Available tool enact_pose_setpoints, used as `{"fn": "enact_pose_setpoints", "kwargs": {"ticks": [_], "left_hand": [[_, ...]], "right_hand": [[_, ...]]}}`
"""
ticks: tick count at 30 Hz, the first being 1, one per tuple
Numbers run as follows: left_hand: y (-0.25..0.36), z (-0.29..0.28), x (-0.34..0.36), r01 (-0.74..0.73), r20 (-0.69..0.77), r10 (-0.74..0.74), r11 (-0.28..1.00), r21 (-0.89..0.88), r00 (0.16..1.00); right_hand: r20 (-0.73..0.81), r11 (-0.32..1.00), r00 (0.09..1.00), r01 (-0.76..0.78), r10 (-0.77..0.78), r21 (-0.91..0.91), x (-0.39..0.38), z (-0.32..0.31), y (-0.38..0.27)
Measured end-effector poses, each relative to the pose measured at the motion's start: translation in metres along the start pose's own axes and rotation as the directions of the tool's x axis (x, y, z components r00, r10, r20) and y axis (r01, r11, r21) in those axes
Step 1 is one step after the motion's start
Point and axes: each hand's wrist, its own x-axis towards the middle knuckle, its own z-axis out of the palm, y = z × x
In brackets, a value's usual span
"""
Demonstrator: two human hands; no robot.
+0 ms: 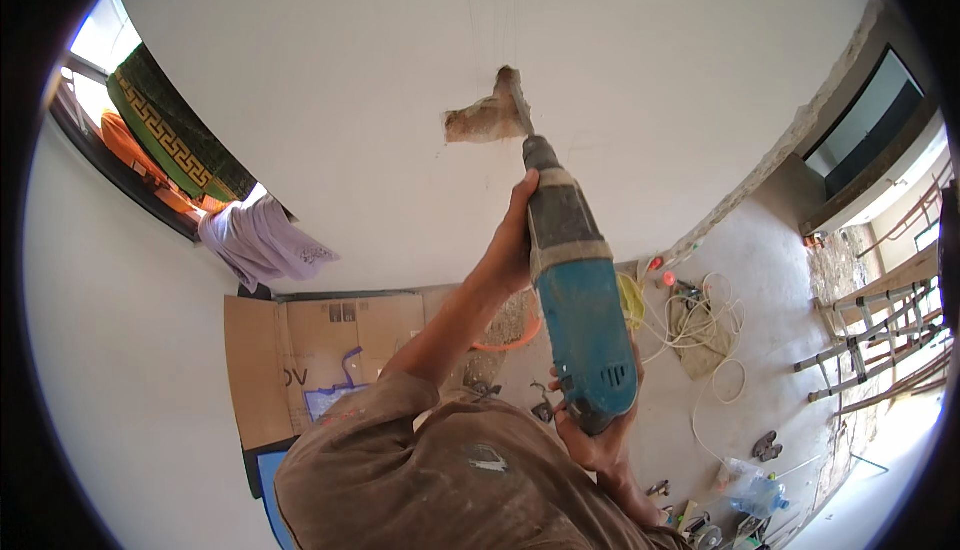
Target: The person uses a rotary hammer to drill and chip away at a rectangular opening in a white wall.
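A teal and black rotary hammer drill (580, 320) points up at the white wall (350, 80). My left hand (515, 230) is closed around the dark front part of its body, just behind the chuck. At the rear end, my right hand (598, 442) is wrapped round the grip, partly hidden behind the tool's body. The bit (523, 110) reaches into a rough, broken-out hole (480, 120) in the plaster, at its right edge. Brownish masonry shows inside the hole.
A stepladder (870, 335) stands at the right. White cable (700, 320) lies coiled on the floor, near a clear plastic bottle (765, 500). An opened cardboard box (330, 335) is at the lower left. A lilac cloth (265, 240) hangs from the window opening.
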Motion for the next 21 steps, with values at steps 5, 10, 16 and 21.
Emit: {"fn": "enact_pose_setpoints", "kwargs": {"ticks": [5, 10, 16, 21], "left_hand": [[-0.014, 0.015, -0.023, 0.006, 0.022, -0.006, 1.0, 0.006, 1.0], [-0.013, 0.022, -0.025, -0.025, 0.064, 0.025, 1.0, 0.013, 0.998], [-0.003, 0.007, -0.002, -0.024, 0.13, 0.017, 0.998, 0.051, 0.991], [-0.005, 0.005, -0.002, 0.011, 0.055, -0.015, 0.998, 0.064, 0.998]], "right_hand": [[-0.022, 0.999, 1.0, -0.018, 0.019, 0.046, -0.033, -0.006, -0.004], [-0.03, 0.997, 0.999, 0.033, -0.031, 0.069, -0.037, -0.008, -0.003], [-0.023, 0.995, 0.999, 0.048, -0.047, 0.083, -0.017, -0.007, 0.008], [0.014, 0.999, 0.999, 0.045, -0.045, -0.002, -0.017, -0.008, 0.004]]}}
